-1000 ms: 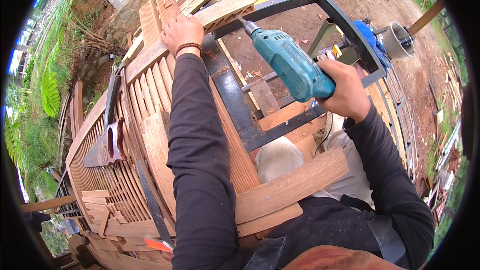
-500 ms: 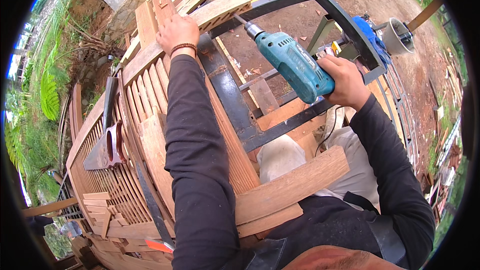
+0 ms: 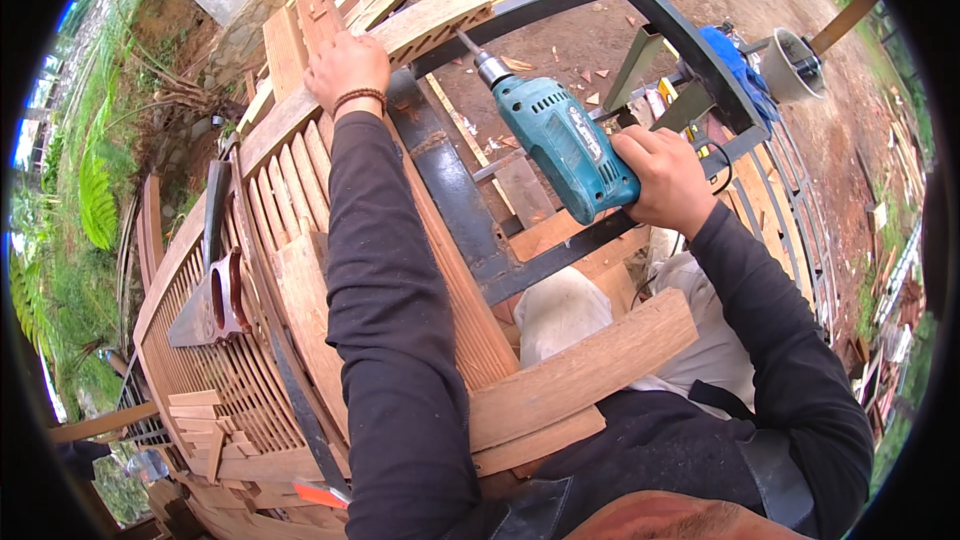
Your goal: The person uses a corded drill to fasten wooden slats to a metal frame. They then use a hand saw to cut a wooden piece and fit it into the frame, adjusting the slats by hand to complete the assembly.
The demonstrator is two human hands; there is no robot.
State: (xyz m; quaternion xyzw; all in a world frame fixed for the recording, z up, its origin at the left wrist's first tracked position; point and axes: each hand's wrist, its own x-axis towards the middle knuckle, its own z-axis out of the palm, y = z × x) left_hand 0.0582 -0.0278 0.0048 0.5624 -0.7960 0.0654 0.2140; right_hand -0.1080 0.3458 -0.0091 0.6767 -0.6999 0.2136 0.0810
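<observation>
A teal power drill (image 3: 565, 145) is gripped at its handle by my right hand (image 3: 668, 178). Its bit points up and left, with the tip at the slotted edge of a wooden piece (image 3: 432, 24); whether it has entered a slot I cannot tell. That piece has a row of slanted slots along the side facing the drill. My left hand (image 3: 347, 68), with a beaded bracelet at the wrist, is closed over the near end of the slotted piece, beside some short wooden blocks (image 3: 285, 48). The fingers' undersides are hidden.
A black metal frame (image 3: 690, 35) stands around the drill. Slatted wooden panels (image 3: 290, 180) lie to the left, bearing a handsaw (image 3: 212, 305) and a dark-handled tool (image 3: 216, 205). A curved board (image 3: 585, 370) rests across my lap. A grey bucket (image 3: 790, 70) is at the right.
The drill and my right hand have shifted slightly left, and the drill has rolled to show more of its side. My left hand and the slotted piece have moved a little left in view.
</observation>
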